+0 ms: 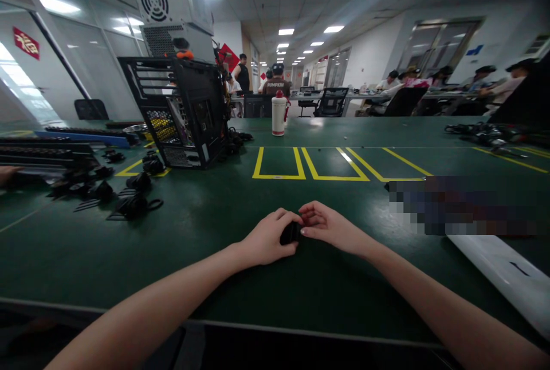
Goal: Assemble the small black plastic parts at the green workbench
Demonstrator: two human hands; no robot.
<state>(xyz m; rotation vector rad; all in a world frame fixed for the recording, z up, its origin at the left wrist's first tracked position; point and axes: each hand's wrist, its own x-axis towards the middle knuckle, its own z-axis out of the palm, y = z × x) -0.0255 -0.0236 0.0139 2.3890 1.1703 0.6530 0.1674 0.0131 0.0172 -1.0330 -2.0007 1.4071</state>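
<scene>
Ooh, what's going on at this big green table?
Somebody's left hand is holding a small black part over the green table. Their right hand is right beside it, but I can't tell whether its fingers touch the part. A black computer case stands off to the left, and a white bottle stands farther back.

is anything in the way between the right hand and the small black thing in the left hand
Nothing visible stands in the way: the right hand has its thumb and fingertips right beside the small black object in the left hand. Whether they touch it, I cannot tell.
</scene>
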